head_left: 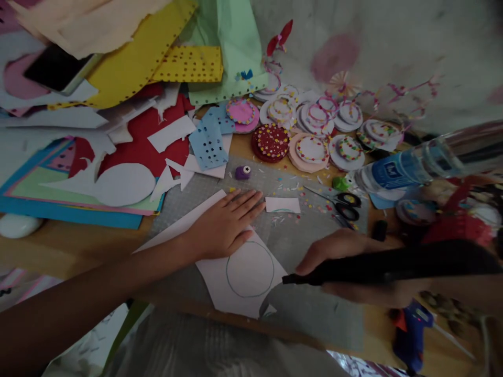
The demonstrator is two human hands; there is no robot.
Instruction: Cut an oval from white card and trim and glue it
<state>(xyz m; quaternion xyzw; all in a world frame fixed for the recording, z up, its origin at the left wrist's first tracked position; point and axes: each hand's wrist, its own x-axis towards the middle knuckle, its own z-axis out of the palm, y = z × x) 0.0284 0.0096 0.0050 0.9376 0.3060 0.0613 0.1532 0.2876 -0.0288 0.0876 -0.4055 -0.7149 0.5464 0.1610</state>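
My left hand (223, 225) lies flat with its fingers stretched out on a white sheet of paper (216, 283). A thin green circle (250, 269) is drawn on that sheet, just below my thumb. To the right, my right hand (341, 251), somewhat blurred, is closed around a thick black marker (349, 269). The marker's narrow tip points left, close to the sheet's right corner; whether it touches the paper I cannot tell. A small white strip (283, 204) with a green arc lies beyond my left fingertips. Under the sheet spreads a grey cutting mat (314, 324).
Scissors (338, 203), a purple craft punch (243, 172) and tiny scraps are beyond my hands. Decorated paper discs (271, 142) crowd the back by the wall. A clear bottle (412, 162) and a blue glue gun (412, 335) stand right; paper scraps and a phone (58, 68) pile up left.
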